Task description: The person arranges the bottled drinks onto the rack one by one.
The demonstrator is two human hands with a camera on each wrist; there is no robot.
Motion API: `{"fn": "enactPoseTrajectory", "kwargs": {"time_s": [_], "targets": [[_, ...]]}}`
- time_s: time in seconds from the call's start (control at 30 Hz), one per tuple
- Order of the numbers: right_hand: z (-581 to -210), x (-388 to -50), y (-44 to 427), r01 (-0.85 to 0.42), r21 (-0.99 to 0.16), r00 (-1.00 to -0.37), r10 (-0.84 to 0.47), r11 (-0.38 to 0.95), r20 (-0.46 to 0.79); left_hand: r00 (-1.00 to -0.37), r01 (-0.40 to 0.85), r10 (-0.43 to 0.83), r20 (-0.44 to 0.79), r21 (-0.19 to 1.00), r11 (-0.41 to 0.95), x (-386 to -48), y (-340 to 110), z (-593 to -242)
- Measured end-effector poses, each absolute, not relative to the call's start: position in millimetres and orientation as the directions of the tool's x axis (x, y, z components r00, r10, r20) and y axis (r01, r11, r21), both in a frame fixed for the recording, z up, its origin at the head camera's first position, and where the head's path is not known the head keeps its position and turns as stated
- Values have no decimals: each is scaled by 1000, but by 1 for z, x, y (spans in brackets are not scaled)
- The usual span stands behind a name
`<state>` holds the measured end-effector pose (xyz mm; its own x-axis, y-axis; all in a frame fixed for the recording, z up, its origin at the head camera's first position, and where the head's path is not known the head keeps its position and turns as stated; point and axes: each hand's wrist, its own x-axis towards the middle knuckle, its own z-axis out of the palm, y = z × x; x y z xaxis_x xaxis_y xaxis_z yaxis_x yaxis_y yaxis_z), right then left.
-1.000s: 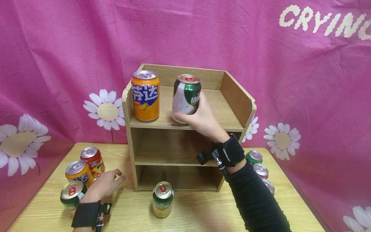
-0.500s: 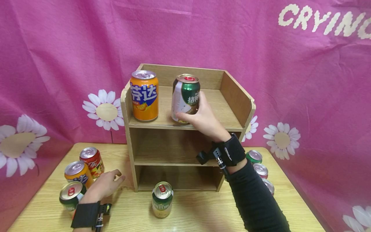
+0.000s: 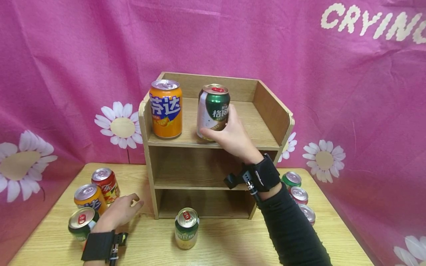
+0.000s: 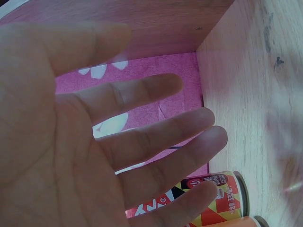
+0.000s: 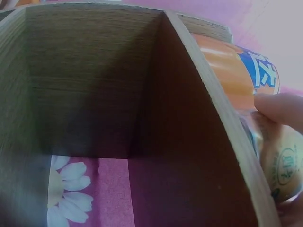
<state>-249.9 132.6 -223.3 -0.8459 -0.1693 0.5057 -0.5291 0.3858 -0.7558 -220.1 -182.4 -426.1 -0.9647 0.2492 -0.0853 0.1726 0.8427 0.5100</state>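
My right hand grips a green-and-white drink can with a red pull tab, upright at the front of the shelf unit's top board. In the right wrist view the thumb lies against the can; most of that hand is out of frame. An orange soda can stands to its left, apart from it. Down on the left, my left hand is held low over the table with nothing in it. The left wrist view shows its fingers spread and loosely extended.
The wooden shelf unit has two lower compartments. A green-and-gold can stands before it. Left on the table are red, orange and green cans; several more stand right. Pink cloth hangs behind.
The green-and-white can has turned a little in my right hand, so more of its front label faces the camera. My left hand has stayed where it was.
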Motion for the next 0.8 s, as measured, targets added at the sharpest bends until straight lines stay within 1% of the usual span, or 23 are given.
{"fn": "enactPoseTrajectory", "kwargs": {"time_s": [0.17,0.3,0.4,0.5,0.67,0.8], "targets": [[-224,-251,131,-522,-729,-843,-138,443,520,-964,174,252,-86,511,842,-220,-182,-425],[-226,-252,129,-523,-683,-828,-114,510,549,-964,169,250,-90,518,839,-220,-181,-426],[-226,-252,128,-529,-664,-819,-111,528,564,-964,180,255,-77,519,836,-220,-181,-427],[-225,-251,129,-528,-696,-831,-125,487,543,-963,186,258,-70,517,836,-220,-181,-427],[-222,-249,133,-500,-786,-865,-171,363,472,-964,178,255,-81,518,837,-221,-182,-427],[-220,-249,134,-490,-800,-872,-180,346,456,-963,186,260,-72,521,833,-220,-181,-427]]}}
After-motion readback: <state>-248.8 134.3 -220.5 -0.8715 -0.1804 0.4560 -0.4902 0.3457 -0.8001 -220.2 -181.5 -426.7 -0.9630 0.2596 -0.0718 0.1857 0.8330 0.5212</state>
